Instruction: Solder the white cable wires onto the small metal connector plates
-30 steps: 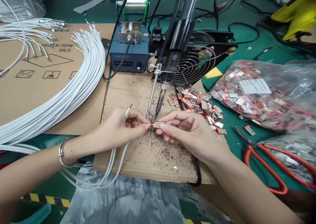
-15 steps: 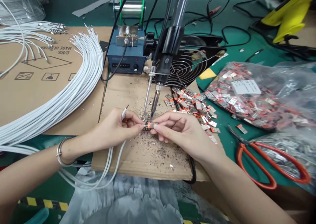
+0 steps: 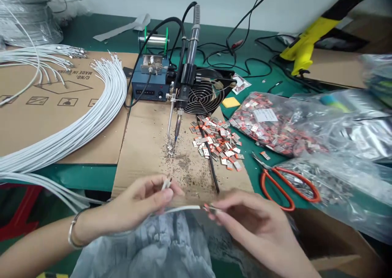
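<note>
My right hand [image 3: 257,223], in front of the board's near edge, pinches a small USB plug [image 3: 209,207] with orange on it. A white cable [image 3: 185,208] runs leftward from the plug, below my left hand [image 3: 141,202]. The fingers of my left hand are closed on another white cable, whose stripped end [image 3: 167,182] sticks up between them. Beyond both hands, a soldering iron [image 3: 178,124] in a stand points down at the cardboard, a thin metal tube [image 3: 170,120] beside it. Solder scraps lie under the tip.
Loose USB plugs [image 3: 219,141] are piled right of the iron, near red-handled scissors [image 3: 280,184] and a bag of plugs [image 3: 263,122]. A bundle of white cables [image 3: 104,106] curves along the left. A blue solder feeder [image 3: 150,84] and black fan [image 3: 205,94] stand behind.
Both hands have drawn back from the iron's tip toward my body and moved apart. My right hand has taken the plug rightward with its cable. The view has shifted too.
</note>
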Demonstrator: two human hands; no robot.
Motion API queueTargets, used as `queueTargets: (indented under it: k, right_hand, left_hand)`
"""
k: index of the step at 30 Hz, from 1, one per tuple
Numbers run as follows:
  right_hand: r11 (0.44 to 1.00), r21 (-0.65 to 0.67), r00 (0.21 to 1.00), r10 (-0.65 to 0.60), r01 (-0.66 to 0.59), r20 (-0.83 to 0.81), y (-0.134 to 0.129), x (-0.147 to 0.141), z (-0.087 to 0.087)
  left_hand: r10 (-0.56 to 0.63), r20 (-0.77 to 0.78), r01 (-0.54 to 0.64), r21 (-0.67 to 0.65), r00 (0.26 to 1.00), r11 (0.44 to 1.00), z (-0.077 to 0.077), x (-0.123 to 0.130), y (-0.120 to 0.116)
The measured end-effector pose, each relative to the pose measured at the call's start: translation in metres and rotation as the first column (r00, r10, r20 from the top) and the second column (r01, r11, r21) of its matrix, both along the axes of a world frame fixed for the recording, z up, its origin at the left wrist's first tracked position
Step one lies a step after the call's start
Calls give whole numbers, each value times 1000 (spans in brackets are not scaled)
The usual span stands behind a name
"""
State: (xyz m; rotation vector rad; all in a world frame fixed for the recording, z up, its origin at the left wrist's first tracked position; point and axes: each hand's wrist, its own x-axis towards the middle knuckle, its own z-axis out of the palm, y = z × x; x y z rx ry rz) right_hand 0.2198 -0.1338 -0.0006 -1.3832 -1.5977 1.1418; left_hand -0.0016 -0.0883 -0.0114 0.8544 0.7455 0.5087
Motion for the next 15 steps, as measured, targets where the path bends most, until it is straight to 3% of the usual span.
queueTargets:
  k: [3, 5, 9, 11, 15]
  right_hand:
    - [998, 42, 975, 45, -55, 216, -18, 25, -6]
    - [997, 74, 950, 3, -27, 313, -23, 33, -10]
    - [982, 175, 956, -121, 76, 267, -22, 9, -15]
    - [985, 172, 981, -46, 13, 189, -17, -12, -14]
    - [985, 167, 993, 21, -40, 118, -9, -37, -13]
  left_hand:
    - [50, 40, -52, 51, 998, 997, -8, -1, -12]
    - [60, -3, -60, 120, 998, 991, -10, 0, -18]
    - [102, -169, -43, 320, 980, 946, -10, 9, -29]
    - [137, -273, 10, 477, 952, 879, -10, 12, -33]
    - [271, -397, 134, 743, 877, 655, -9, 12, -38]
